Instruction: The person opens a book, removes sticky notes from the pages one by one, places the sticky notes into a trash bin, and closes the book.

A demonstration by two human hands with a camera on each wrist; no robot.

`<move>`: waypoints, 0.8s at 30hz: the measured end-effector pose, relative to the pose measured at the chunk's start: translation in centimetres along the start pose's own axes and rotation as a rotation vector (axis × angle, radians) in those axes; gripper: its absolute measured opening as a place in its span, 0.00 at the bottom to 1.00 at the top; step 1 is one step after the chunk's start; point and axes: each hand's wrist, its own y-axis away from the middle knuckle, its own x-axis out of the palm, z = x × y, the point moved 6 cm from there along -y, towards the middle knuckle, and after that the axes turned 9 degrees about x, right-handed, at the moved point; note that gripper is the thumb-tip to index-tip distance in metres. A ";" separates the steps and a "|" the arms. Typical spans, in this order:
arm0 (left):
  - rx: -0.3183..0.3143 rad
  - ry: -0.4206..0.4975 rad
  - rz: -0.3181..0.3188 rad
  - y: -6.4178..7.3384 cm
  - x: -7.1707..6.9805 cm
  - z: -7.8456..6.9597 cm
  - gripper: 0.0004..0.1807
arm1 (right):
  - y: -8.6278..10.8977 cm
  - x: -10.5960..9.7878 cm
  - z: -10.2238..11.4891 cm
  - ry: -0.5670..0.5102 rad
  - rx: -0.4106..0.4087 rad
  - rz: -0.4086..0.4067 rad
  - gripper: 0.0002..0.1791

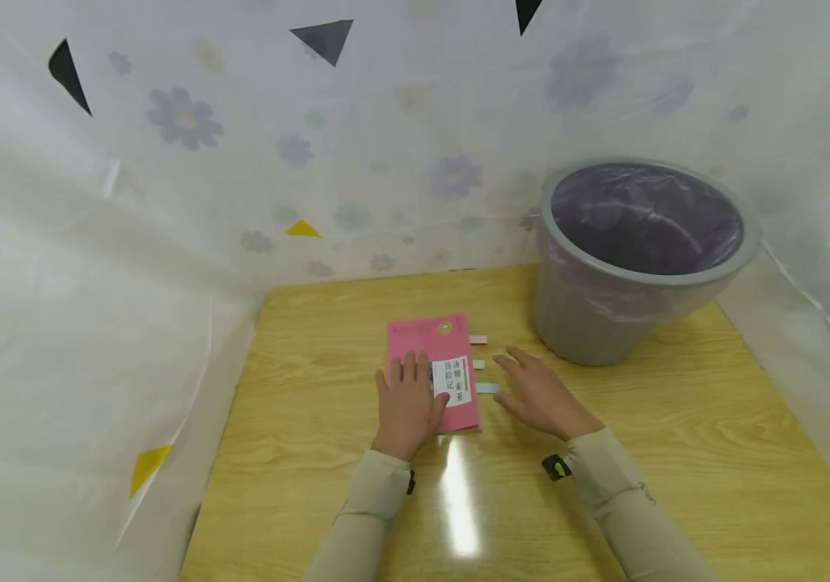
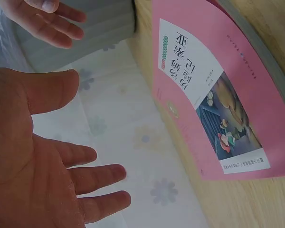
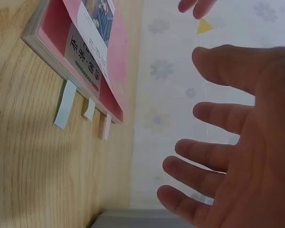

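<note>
You face a wood-grained yellow table (image 1: 298, 404), with a bright streak of reflected light (image 1: 460, 509) on its near part. Beyond its far edge you see a whitish sheet (image 1: 385, 105) printed with pale flowers (image 1: 185, 119). White sheeting (image 1: 58, 323) also flanks the table's left and right edges. Dark triangles (image 1: 326, 40) show high up; a yellow triangle (image 1: 303, 229) sits above the far left corner.

Small screened-off booth, of unclear wider setting: pale, flower-printed sheeting (image 1: 385, 105) dotted with black, grey and yellow triangles (image 1: 326, 38) encloses a wood-grain worktop (image 1: 313, 380) on three sides.
</note>
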 end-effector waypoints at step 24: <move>-0.028 0.082 0.052 0.8 6.2 3.1 0.31 | -3.8 4.9 -2.7 -0.331 0.127 0.096 0.26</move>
